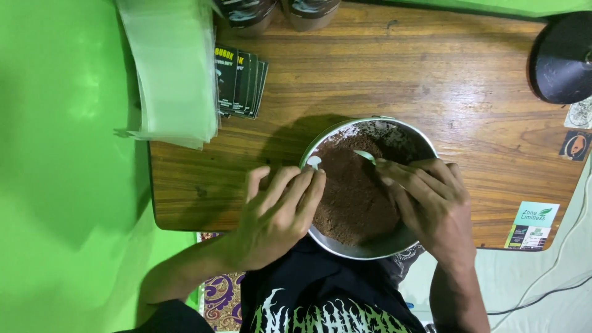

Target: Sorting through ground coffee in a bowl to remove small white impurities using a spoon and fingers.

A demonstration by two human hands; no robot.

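Observation:
A round metal bowl [370,250] full of dark brown powder [357,191] sits at the near edge of a wooden table [382,74]. My left hand [274,216] rests on the bowl's left rim, its fingers closed around something small and white that shows at the fingertips; what it is I cannot tell. My right hand [428,200] is over the bowl's right side and pinches a white spoon [365,155], whose tip lies on the powder.
A stack of clear plastic bags [172,68] hangs over the table's left end, beside a fan of dark printed cards [239,80]. Two dark containers [277,11] stand at the far edge. A black round object [564,58] sits far right, stickers [533,225] near right.

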